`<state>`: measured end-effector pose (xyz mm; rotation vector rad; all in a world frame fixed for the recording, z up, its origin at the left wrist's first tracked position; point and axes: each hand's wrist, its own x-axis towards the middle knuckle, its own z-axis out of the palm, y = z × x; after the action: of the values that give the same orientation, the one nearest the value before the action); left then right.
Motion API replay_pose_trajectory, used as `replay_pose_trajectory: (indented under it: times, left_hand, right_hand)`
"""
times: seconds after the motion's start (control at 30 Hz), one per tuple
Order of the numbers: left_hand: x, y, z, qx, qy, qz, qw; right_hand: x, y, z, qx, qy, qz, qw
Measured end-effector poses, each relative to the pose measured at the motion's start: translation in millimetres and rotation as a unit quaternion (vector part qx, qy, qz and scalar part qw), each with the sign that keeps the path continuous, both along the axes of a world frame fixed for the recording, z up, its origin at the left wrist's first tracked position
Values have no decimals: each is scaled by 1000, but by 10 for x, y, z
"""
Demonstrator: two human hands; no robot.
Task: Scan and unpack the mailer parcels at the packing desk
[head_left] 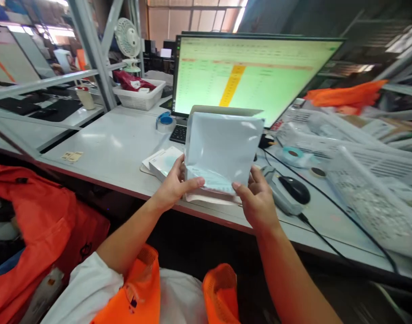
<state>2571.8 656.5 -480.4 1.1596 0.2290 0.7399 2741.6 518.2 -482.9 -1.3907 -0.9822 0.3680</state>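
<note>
Between my two hands is a pale, shiny plastic mailing bag (224, 144), tilted up in front of the monitor. Something flat and boxy seems to fill it, and a brownish flap shows behind its top edge. My left hand (177, 180) grips the lower left corner, thumb across the front. At the lower right corner my right hand (258, 193) pinches the edge, thumb in front and fingers behind. Just left of the bag, a thin white box (165, 161) lies on the desk. A grey handheld device (282, 198) and a black mouse (294, 189) lie near my right hand.
A large monitor (206, 67) stands behind the bag, with a keyboard (178, 134) partly hidden below. Blue tape (165, 120) sits left of it. White baskets (140, 96) (371, 180) stand at the back left and right. Black cables (344, 209) cross the desk's right side.
</note>
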Motion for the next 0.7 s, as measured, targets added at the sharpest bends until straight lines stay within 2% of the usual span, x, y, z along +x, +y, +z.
replay_pose_trajectory:
  times: [0.07,0.13,0.23,0.27,0.33,0.4,0.47,0.57,0.7]
  left_hand:
    - [132,-34,20,35,47,-56,997]
    - [250,-75,9,55,59,-63,995]
    - [385,-129,-52,72,48,-8,996]
    - [419,-134,-81,77,45,21,996]
    - [473,-117,-149,84,47,75,992]
    - [517,-78,-232,95,49,113,988]
    - [560,-46,-325,118,47,134,983]
    - [628,-53,-448,150,59,162,973]
    - [672,-112,-494,175,136,203,954]
  right_hand:
    - [151,-114,5,8,-10,-22,1000]
    - [277,-249,22,12,-37,-27,999]
    - [539,-459,20,-3,-78,-9,997]
    - [671,-526,1,-12,-91,-28,995]
    - [994,-651,-72,-51,-122,-126,983]
    - [1330,-751,-181,-132,-163,-243,947]
    - [1593,-816,-303,-235,-217,-301,899]
    - [1777,-853,-454,-351,-293,-291,841]
    - [1800,-821,-562,-433,-323,-257,802]
